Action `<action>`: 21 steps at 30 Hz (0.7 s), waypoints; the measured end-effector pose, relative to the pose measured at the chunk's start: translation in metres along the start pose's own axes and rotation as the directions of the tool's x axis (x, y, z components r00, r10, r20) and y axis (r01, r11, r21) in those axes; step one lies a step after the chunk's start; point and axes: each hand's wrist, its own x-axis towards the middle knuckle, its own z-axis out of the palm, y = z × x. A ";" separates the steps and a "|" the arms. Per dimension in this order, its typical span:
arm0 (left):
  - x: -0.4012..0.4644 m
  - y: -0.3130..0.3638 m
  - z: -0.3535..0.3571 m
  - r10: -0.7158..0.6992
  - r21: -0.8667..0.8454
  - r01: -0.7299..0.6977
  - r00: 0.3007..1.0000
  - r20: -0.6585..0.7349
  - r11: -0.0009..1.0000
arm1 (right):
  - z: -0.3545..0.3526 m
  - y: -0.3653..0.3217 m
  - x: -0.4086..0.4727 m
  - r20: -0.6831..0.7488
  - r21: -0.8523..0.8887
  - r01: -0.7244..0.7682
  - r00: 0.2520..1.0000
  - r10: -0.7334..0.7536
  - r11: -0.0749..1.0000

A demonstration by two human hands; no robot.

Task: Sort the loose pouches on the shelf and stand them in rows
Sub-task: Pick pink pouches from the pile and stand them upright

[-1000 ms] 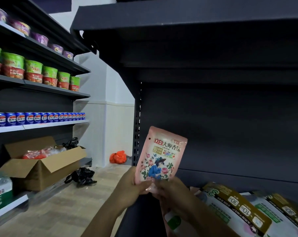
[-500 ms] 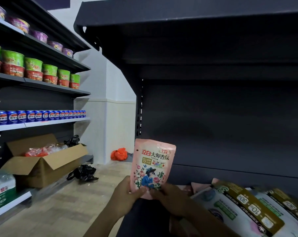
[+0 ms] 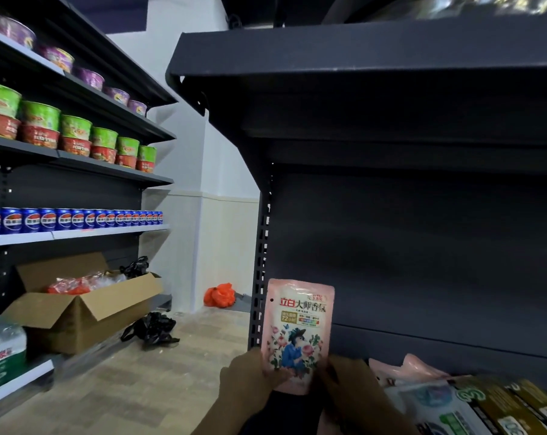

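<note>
- Holding the pink pouch (image 3: pixel 298 334) upright at the lower centre of the frame, the left hand (image 3: pixel 250 383) and the right hand (image 3: pixel 349 384) pinch its bottom corners with curled fingers.
- The pouch could probably fold or tip when it is set down, because the grip is only at the base and the pouch seems soft.
- It could also land on the loose pouches (image 3: pixel 404 370) at the lower right and lean.
- Its long axis is vertical, the printed face looks toward the camera, and the top edge points up.
</note>
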 end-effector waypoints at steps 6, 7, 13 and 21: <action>0.007 -0.003 0.013 0.058 -0.139 -0.059 0.998 -0.015 0.989 | -0.001 0.006 0.002 -0.008 -0.041 0.008 1.000 -0.008 0.999; 0.008 -0.002 0.014 0.063 -0.124 -0.066 0.998 -0.029 0.990 | -0.002 0.006 0.001 0.000 -0.043 0.005 1.000 -0.005 0.999; 0.010 0.002 0.019 0.076 -0.130 -0.087 0.994 -0.084 0.988 | -0.001 0.007 -0.003 -0.053 -0.055 0.015 0.998 -0.018 0.998; 0.007 -0.002 0.023 0.083 -0.202 -0.096 0.994 -0.072 0.975 | 0.001 0.008 -0.010 -0.023 0.017 -0.020 1.000 0.021 1.000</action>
